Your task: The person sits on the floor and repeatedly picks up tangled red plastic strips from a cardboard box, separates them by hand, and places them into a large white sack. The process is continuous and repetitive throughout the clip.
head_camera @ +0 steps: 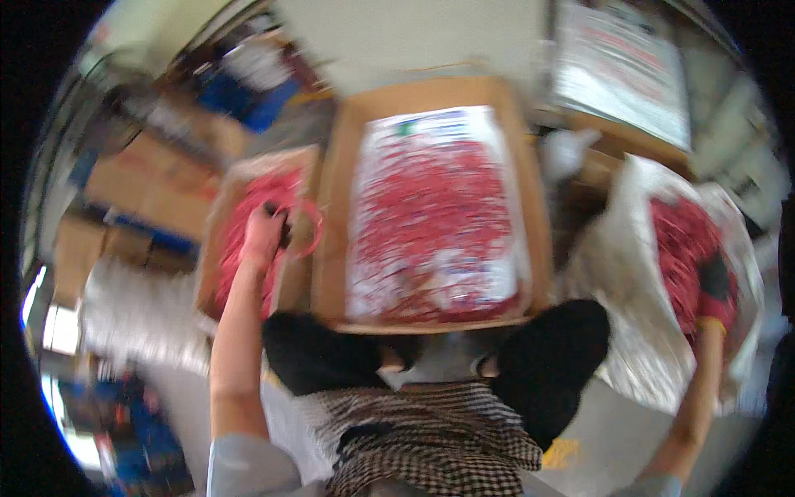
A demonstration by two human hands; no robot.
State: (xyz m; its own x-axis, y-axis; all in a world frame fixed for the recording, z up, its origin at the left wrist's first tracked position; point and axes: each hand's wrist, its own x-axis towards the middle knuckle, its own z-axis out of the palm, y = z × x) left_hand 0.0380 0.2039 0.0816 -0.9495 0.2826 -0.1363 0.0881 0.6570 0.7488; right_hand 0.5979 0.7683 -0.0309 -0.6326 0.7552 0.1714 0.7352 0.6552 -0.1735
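Observation:
My left hand (262, 235), seemingly in a pink glove with dark fingertips, is over a narrow cardboard carton (290, 273) of pink strands (239, 217). A thin pink loop (318, 227) sticks out from its curled fingers, which seem closed on it. Far to the right, my right hand (717, 289), in a red and black work glove, reaches into a white sack (627, 248) of dark pink strands (674, 248). Blur hides whether it grips any. Between my hands, a larger open carton (533, 236) holds many pink pieces (428, 199) over white printed sheeting (500, 273).
My knees (553, 366) flank the near edge of the middle carton. A white printed bag (621, 74) lies on a box at the back right. Closed cartons (149, 186) and a white sack (143, 310) stand at the left. Blue bins (242, 99) are further back.

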